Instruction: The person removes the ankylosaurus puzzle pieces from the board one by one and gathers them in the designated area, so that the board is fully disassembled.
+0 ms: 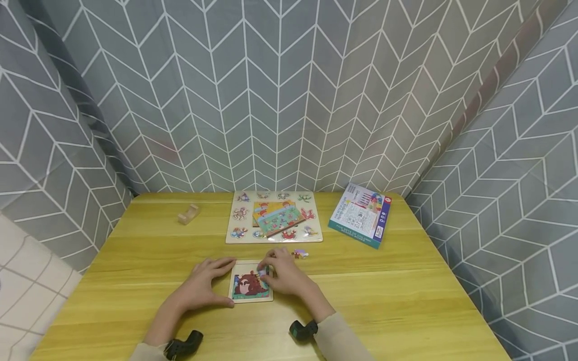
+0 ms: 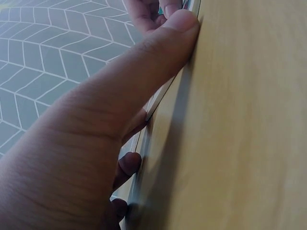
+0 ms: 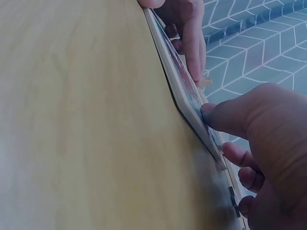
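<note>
A small jigsaw puzzle board (image 1: 250,285) with a pale frame and a dark red picture lies on the table between the hands. My left hand (image 1: 200,286) touches its left side, thumb at the lower corner and index finger at the upper corner, both fairly straight. At the board's right side my right hand (image 1: 284,273) pinches a small bluish puzzle piece (image 1: 262,273) against the picture, partly hidden by the fingers. In the right wrist view the thumb (image 3: 225,117) rests on the board's (image 3: 184,98) face near its edge. A loose puzzle piece (image 1: 300,254) lies just beyond the right hand.
Behind the board, a larger sea-animal board (image 1: 232,231) carries two stacked puzzle boards (image 1: 282,219). A puzzle box (image 1: 358,214) lies at the back right of the wooden table (image 1: 397,296). At the back left sits a small beige tape dispenser (image 1: 188,214). Patterned curtains (image 1: 280,100) surround the table.
</note>
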Tool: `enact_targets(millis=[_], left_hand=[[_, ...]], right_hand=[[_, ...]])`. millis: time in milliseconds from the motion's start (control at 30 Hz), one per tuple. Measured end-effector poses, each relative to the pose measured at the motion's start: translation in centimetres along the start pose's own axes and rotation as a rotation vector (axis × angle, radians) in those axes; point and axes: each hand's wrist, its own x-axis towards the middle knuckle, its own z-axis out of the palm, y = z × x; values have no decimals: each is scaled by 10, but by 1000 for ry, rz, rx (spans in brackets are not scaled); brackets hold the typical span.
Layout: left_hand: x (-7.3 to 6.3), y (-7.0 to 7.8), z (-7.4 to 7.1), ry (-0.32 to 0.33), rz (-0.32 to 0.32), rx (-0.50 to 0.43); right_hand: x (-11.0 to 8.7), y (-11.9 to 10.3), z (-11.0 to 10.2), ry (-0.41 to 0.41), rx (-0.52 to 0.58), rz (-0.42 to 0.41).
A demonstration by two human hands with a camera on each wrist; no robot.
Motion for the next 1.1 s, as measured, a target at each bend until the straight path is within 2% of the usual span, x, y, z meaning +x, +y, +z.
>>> enact_targets(millis=[367, 600, 867, 1100], left_hand=[[-1, 1, 1, 3, -2, -2], [-1, 1, 0, -1, -12, -5], [0, 2, -1, -7, -14, 3], [0, 2, -1, -7, -14, -4]], right_hand=[[-1, -1, 1, -3, -3, -15], [-2, 5, -4, 17, 14, 16], [-1, 7, -6, 55, -17, -39], [-3, 5, -9, 54, 10, -12]])
